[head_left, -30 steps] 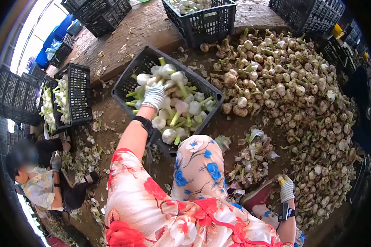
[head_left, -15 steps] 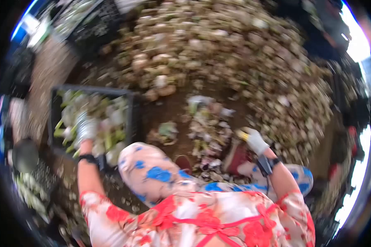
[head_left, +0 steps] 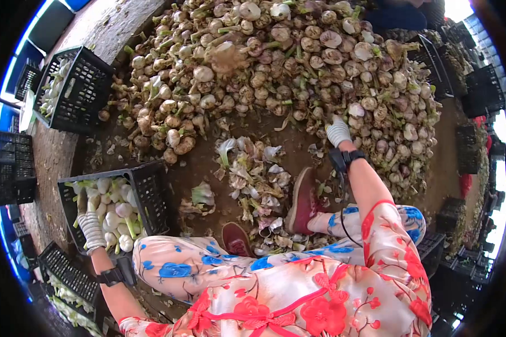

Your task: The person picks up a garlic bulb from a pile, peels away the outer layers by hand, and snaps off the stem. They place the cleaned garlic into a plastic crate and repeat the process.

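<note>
My left hand, in a striped white glove, is at the near left of a black crate of trimmed white garlic bulbs. Its fingers are closed around something I cannot make out; a brownish, stalk-like shape shows just beyond them. My right hand, gloved too, reaches to the near edge of a big heap of untrimmed garlic. Its fingers are drawn together among the bulbs, and their tips are hidden, so what they grip cannot be made out.
Peelings and cut leaves lie on the dirt floor between my shoes. Another black crate stands at the upper left, a further one at the lower left. Part of another person shows beyond the heap.
My right hand has moved forward from beside my right shoe to the heap. My left hand has drawn back from the middle of the crate towards its near left side. The view has sharpened.
</note>
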Action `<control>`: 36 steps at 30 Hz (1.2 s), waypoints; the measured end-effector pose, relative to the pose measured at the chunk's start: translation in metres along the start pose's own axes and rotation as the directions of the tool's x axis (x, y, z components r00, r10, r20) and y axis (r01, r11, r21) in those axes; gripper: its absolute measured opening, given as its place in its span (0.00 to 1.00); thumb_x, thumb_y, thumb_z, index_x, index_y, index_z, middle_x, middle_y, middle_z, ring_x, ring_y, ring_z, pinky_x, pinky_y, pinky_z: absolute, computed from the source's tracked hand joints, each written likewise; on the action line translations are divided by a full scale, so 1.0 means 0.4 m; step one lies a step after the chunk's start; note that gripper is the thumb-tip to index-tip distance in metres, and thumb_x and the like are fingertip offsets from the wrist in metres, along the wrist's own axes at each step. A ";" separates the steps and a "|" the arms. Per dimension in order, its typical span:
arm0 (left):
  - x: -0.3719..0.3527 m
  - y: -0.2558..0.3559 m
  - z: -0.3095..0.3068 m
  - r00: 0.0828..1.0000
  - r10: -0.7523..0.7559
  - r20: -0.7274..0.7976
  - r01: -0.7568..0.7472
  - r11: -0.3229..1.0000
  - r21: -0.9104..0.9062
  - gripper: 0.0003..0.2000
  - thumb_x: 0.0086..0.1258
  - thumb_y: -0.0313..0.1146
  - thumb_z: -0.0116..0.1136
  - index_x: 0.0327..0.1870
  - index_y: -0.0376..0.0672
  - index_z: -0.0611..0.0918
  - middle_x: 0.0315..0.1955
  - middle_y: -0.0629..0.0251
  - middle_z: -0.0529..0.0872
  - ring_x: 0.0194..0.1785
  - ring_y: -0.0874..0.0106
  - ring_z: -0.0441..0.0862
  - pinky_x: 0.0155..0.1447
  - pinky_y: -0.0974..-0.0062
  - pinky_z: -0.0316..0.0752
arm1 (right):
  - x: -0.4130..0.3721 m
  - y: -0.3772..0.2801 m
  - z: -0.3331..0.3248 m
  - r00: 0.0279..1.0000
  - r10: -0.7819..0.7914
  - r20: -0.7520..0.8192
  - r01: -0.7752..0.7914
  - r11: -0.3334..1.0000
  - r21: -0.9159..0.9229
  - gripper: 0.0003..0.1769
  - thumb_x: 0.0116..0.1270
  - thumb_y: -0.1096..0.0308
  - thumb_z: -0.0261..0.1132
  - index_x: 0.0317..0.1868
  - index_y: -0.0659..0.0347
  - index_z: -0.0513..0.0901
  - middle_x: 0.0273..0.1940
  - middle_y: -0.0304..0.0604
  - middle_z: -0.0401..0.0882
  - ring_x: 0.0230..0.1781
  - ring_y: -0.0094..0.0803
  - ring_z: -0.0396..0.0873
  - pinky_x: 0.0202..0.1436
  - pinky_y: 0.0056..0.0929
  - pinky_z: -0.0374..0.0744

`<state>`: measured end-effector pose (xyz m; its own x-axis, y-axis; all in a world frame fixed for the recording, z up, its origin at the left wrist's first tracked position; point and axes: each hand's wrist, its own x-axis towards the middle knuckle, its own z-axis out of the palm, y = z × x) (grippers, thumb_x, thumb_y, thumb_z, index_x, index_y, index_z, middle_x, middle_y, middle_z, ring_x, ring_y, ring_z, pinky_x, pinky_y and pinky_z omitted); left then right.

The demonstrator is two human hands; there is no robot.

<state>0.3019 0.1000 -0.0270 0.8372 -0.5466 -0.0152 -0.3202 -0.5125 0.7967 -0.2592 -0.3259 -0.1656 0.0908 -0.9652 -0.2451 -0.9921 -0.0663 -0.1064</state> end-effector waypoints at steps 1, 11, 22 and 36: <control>-0.034 0.110 0.037 0.998 -0.049 0.050 0.055 0.993 -0.109 0.23 0.60 0.31 0.56 0.59 0.39 0.70 0.52 0.58 0.75 0.54 0.70 0.71 0.54 0.75 0.68 | 0.039 -0.021 0.006 0.968 0.073 0.239 -0.038 0.988 -0.148 0.23 0.63 0.68 0.51 0.59 0.61 0.65 0.47 0.57 0.75 0.42 0.47 0.76 0.44 0.37 0.75; -0.222 0.568 0.317 0.864 -0.042 0.501 0.212 0.934 -0.287 0.23 0.57 0.23 0.56 0.57 0.34 0.70 0.51 0.56 0.75 0.45 0.72 0.78 0.51 0.77 0.74 | 0.008 -0.046 -0.074 0.984 -0.059 0.170 0.069 0.996 -0.052 0.22 0.59 0.67 0.57 0.55 0.60 0.71 0.57 0.50 0.68 0.53 0.45 0.71 0.51 0.40 0.74; -0.458 0.561 0.653 0.719 0.386 0.579 0.370 0.493 -0.788 0.28 0.56 0.25 0.62 0.59 0.40 0.65 0.47 0.60 0.76 0.48 0.71 0.75 0.48 0.73 0.77 | -0.441 -0.229 -0.427 0.777 -0.545 -0.315 0.453 0.136 0.881 0.17 0.57 0.68 0.61 0.46 0.66 0.76 0.36 0.46 0.81 0.36 0.32 0.79 0.37 0.26 0.77; -0.608 0.489 0.587 0.736 0.459 0.498 0.242 0.508 -0.826 0.23 0.64 0.30 0.55 0.58 0.41 0.63 0.49 0.65 0.71 0.50 0.76 0.73 0.51 0.76 0.73 | -0.598 -0.269 -0.247 0.833 -0.552 0.035 -0.053 -0.017 0.998 0.21 0.63 0.55 0.60 0.43 0.67 0.78 0.37 0.41 0.80 0.35 0.22 0.76 0.38 0.21 0.75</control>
<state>-0.0683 -0.0229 -0.0094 0.2482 -0.9672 0.0539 0.4060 0.1544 0.9007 -0.1829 -0.1130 -0.0004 0.6262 -0.7587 -0.1793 0.0985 0.3052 -0.9472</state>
